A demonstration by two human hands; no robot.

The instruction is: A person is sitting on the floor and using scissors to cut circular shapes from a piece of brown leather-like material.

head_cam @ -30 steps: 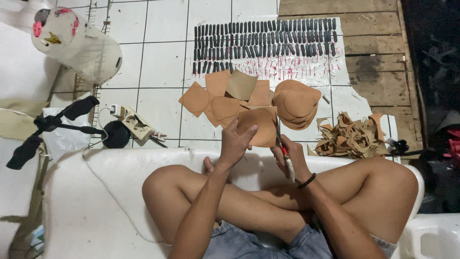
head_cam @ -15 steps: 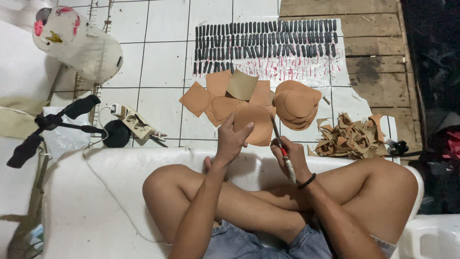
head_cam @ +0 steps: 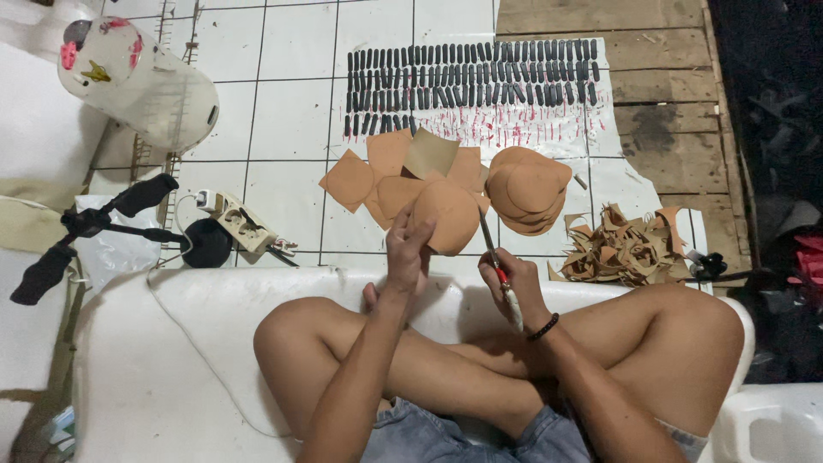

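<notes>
Brown cutout (head_cam: 450,219) pinched up by left hand (head_cam: 407,253) so right hand's (head_cam: 506,279) gripped scissors (head_cam: 490,244) can reach its edge.

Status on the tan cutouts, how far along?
Done: a stack of rounded pieces and a scrap heap on the floor. In hand: the left hand holds a rounded tan piece while the right hand holds scissors at its edge. Left: square sheets lie uncut behind it.
</notes>
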